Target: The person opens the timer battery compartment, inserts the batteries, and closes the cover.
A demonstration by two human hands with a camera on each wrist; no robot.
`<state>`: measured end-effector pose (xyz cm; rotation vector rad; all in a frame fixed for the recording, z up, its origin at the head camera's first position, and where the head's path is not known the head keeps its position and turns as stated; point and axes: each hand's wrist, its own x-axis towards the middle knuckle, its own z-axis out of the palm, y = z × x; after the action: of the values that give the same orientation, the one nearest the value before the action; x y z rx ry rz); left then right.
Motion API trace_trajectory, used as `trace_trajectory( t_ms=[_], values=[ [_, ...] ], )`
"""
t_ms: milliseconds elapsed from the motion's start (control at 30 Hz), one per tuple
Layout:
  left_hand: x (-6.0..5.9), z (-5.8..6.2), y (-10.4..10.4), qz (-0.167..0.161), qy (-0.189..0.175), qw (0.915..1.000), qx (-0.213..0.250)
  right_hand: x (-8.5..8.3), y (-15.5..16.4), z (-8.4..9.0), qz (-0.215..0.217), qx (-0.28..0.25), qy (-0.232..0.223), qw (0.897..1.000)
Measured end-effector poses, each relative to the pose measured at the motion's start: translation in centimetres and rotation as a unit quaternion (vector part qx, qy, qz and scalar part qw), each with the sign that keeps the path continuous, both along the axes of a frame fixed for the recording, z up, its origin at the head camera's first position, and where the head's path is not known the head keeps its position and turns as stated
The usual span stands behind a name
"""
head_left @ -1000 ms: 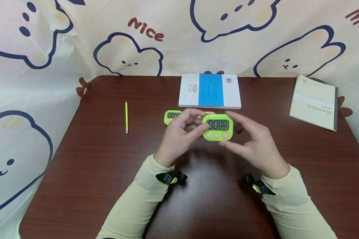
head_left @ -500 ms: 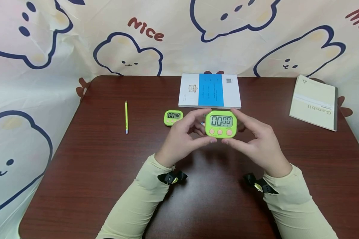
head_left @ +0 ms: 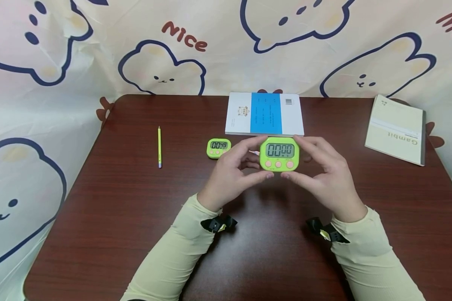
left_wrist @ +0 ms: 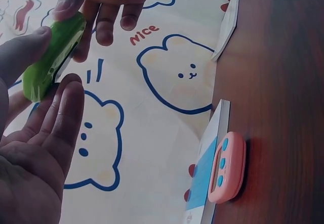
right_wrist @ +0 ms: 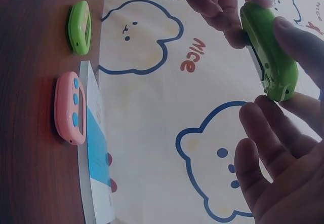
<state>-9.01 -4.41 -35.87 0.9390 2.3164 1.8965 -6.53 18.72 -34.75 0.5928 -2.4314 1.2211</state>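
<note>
Both hands hold up a green digital timer (head_left: 279,154) with three pink buttons, its display reading 00 00. At its left side, my left hand (head_left: 231,177) pinches it between thumb and fingers. On the right side my right hand (head_left: 329,179) pinches it the same way, forefinger at the top corner and thumb at the bottom edge. A second green timer (head_left: 218,148), showing 0049, lies on the table just left of the left hand. In the wrist views a pink timer (left_wrist: 229,168) with blue buttons lies by the book; the head view has it mostly hidden behind the hands.
A white and blue book (head_left: 265,113) lies at the table's back edge, behind the held timer. At the back right is a pale notebook (head_left: 395,129). A yellow pencil (head_left: 159,147) lies on the left. Printed cloth (head_left: 226,79) hangs behind the table (head_left: 109,217).
The held timer has moved slightly up and right. My left thumb has shifted from its front face to the bottom edge, and the right hand has closed in on its side. The table timer's count has advanced.
</note>
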Motion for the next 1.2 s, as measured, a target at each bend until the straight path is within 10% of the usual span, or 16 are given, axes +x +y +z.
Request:
trace_trajectory(
  t_ms=[600, 1200],
  values=[
    [0.17, -0.39, 0.4, -0.042, -0.05, 0.9942, 0.085, 0.18, -0.29, 0.09, 0.023, -0.036, -0.015, 0.999],
    [0.12, -0.46, 0.4, -0.022, -0.027, 0.9984, 0.043, 0.17, -0.5, 0.09, 0.027, -0.05, -0.009, 0.998]
  ],
)
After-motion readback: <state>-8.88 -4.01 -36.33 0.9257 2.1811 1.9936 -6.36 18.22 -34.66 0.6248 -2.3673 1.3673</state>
